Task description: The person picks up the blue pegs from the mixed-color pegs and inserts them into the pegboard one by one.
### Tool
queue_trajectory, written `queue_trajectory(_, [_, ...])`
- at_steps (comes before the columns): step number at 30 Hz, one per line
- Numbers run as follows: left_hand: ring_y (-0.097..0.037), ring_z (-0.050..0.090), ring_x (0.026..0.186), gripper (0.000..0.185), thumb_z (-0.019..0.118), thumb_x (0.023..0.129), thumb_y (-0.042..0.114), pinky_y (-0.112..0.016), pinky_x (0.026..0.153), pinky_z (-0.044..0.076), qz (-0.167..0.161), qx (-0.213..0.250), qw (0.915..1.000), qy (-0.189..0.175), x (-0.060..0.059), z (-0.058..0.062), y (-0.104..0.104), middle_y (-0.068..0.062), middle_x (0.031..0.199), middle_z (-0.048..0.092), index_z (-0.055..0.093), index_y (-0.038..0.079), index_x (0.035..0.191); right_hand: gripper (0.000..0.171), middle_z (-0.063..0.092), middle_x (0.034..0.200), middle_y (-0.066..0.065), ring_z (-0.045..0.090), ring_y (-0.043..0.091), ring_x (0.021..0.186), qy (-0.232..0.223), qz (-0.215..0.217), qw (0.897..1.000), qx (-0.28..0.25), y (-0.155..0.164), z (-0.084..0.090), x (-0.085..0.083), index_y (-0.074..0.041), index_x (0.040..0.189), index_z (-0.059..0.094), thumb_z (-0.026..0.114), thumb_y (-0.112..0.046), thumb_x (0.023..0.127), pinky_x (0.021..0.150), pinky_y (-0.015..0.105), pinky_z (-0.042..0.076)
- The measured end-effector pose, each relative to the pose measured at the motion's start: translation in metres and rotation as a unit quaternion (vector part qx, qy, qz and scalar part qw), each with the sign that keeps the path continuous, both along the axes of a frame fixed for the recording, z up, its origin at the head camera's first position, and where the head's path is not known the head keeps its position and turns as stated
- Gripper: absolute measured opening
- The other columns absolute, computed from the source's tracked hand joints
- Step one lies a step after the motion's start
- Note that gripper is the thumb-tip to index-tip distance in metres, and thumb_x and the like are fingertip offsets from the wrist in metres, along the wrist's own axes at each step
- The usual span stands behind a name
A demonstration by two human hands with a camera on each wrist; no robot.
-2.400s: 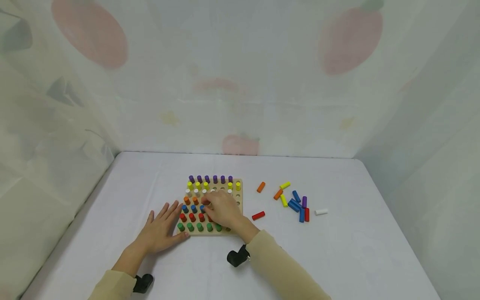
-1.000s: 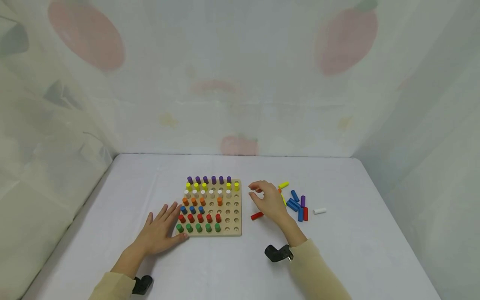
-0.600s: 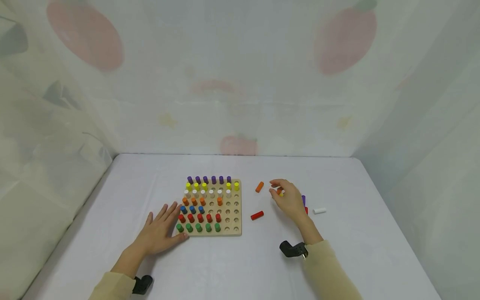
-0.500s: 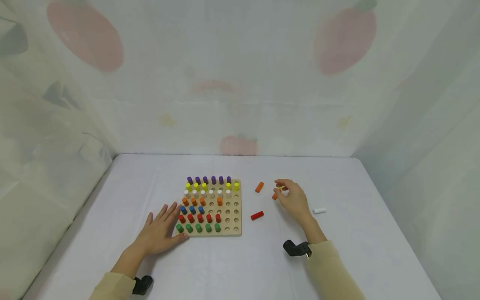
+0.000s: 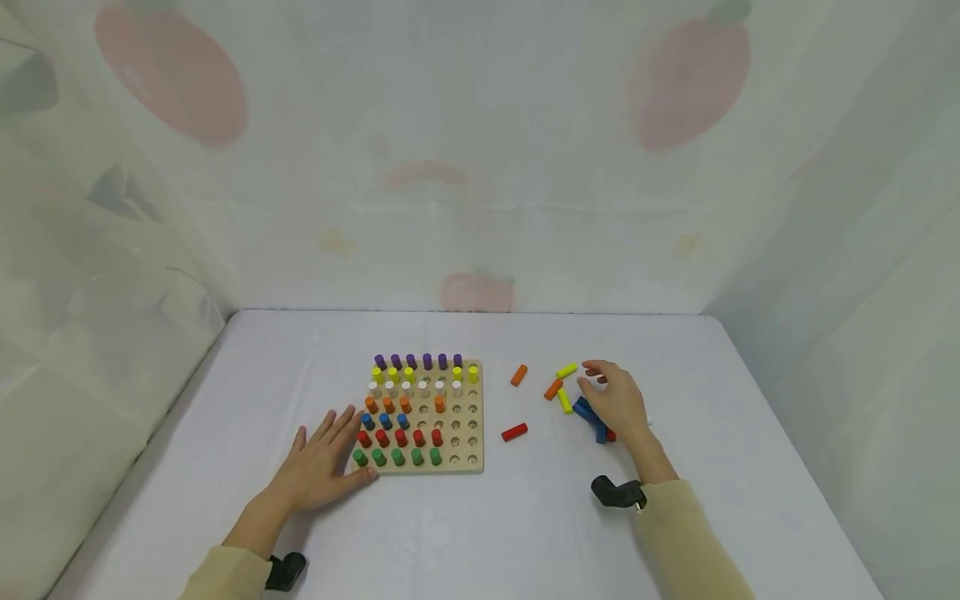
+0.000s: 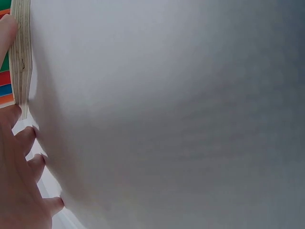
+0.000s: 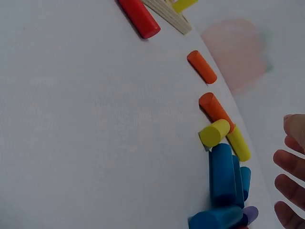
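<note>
My left hand (image 5: 318,467) lies spread on the table at the left side of a wooden pegboard (image 5: 463,450), its thumb at the near corner and its fingertips along the edge. In the left wrist view, fingers meet the board's side (image 6: 21,57). Rows of coloured pegs stand in the board, with bare holes mostly on the right. My right hand (image 5: 618,404) hovers over loose blue pegs (image 5: 585,411), fingers loosely bent and holding nothing. The right wrist view shows its fingers (image 7: 288,162) apart, beside blue pegs (image 7: 222,174) and a purple peg (image 7: 251,213).
Left of my right hand lie a yellow peg (image 5: 565,402), another yellow peg (image 5: 567,370) and an orange peg (image 5: 553,389). A second orange peg (image 5: 519,375) and a red peg (image 5: 514,432) lie nearer the board. A white peg is mostly hidden behind the hand.
My right hand has left the board and travelled right across the table to above the loose blue pegs, uncovering the orange and yellow ones. My left hand stays in place.
</note>
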State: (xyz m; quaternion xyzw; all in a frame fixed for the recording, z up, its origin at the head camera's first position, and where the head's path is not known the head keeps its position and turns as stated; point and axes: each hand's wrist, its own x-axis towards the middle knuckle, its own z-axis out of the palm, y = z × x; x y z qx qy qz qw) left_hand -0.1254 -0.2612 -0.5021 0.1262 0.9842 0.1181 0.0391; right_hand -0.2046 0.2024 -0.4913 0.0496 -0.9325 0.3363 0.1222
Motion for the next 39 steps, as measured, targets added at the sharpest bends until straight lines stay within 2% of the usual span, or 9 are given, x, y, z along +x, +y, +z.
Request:
queue_trajectory(5, [-0.038,0.019,0.138,0.095,0.050,0.075,0.073,-0.069,0.103,0.009,-0.002,0.004,1.0000,0.002,0.000,-0.001,0.000,-0.009,0.152,0.024,0.026,0.016,0.147,0.033,0.065,0.105,0.011,0.059,0.027,0.094,-0.037,-0.021,0.999,0.014,0.008,-0.004,-0.002,-0.009,0.115,0.061,0.062,-0.027,0.087,0.080,0.042,0.051])
queue_trajectory(12, [-0.039,0.020,0.137,0.095,0.049,0.075,0.074,-0.069,0.102,0.010,-0.003,-0.001,1.0000,0.006,-0.001,-0.002,-0.001,-0.009,0.151,0.025,0.026,0.016,0.147,0.036,0.065,0.104,0.011,0.058,0.029,0.093,-0.056,-0.029,0.996,0.055,0.016,-0.006,-0.001,-0.007,0.116,0.060,0.062,-0.029,0.087,0.078,0.043,0.050])
queue_trajectory(22, [-0.039,0.020,0.137,0.095,0.051,0.075,0.073,-0.069,0.102,0.011,-0.005,0.001,1.0000,0.007,0.000,0.000,0.000,-0.010,0.151,0.025,0.026,0.015,0.146,0.033,0.064,0.097,0.010,0.053,0.026,0.084,-0.083,-0.024,0.993,0.087,0.018,-0.002,-0.002,-0.007,0.109,0.063,0.063,-0.030,0.085,0.072,0.040,0.047])
queue_trajectory(33, [-0.039,0.021,0.137,0.095,0.052,0.075,0.072,-0.069,0.102,0.011,-0.005,0.003,0.9999,0.008,0.000,0.000,-0.001,-0.010,0.151,0.026,0.027,0.014,0.146,0.032,0.064,0.092,0.013,0.057,0.026,0.080,-0.097,-0.010,0.991,0.094,0.017,-0.002,-0.005,-0.004,0.104,0.065,0.063,-0.030,0.085,0.069,0.039,0.050])
queue_trajectory(39, [-0.040,0.021,0.137,0.095,0.052,0.075,0.072,-0.069,0.102,0.012,-0.006,0.000,1.0000,0.007,0.000,0.000,-0.001,-0.011,0.151,0.026,0.027,0.014,0.146,0.032,0.062,0.087,0.010,0.054,0.022,0.075,-0.111,-0.007,0.989,0.100,0.018,-0.007,-0.007,-0.005,0.103,0.065,0.064,-0.031,0.084,0.066,0.035,0.047])
